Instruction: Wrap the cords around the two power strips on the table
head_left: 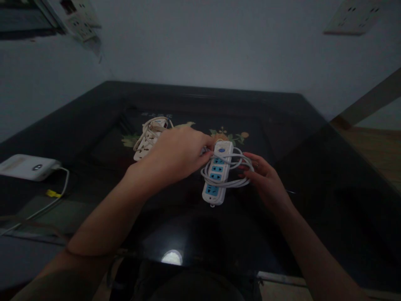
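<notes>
A white power strip (216,176) with blue sockets lies on the dark table between my hands, its near end pointing toward me. Its grey-white cord (236,183) is looped loosely around it. At the strip's upper left, the thumb and fingers of my left hand (180,152) are pinched together by the cord; what exactly sits between them is partly hidden. My right hand (265,175) has its fingers closed on the right side of the cord loops. Behind my left hand lies a second, cream power strip (142,152) with its cord bundled on top, partly covered by the hand.
The glossy black table (275,125) has a flower print and reaches to the wall. At the left lies a white power bank (29,167) with a cable (66,182) plugged in. Wall sockets (352,16) are at upper right, with more (82,29) at upper left.
</notes>
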The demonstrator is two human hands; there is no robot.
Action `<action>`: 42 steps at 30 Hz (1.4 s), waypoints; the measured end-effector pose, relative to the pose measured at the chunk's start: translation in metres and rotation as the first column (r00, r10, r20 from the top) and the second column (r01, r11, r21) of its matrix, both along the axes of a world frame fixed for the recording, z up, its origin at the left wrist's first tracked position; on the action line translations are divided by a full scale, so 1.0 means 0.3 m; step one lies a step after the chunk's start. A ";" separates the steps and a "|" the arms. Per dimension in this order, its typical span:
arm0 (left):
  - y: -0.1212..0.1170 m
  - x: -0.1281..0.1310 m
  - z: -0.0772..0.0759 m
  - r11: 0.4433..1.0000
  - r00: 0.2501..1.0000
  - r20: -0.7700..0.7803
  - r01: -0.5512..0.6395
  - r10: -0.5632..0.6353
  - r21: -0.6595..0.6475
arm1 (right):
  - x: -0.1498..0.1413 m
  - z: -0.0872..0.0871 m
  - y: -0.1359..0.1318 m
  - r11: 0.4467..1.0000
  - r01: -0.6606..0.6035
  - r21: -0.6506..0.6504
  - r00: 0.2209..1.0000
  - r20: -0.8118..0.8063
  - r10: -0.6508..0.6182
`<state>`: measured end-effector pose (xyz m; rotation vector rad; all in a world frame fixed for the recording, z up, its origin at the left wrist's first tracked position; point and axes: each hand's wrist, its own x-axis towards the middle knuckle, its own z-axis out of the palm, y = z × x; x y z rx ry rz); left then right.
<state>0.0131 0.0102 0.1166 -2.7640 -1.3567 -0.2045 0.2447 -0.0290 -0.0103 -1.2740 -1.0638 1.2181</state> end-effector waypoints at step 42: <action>0.050 0.150 -0.181 0.997 0.997 0.055 0.053 -0.051 -0.053 | -0.039 0.009 -0.016 0.989 -0.093 0.115 0.984 0.160 0.074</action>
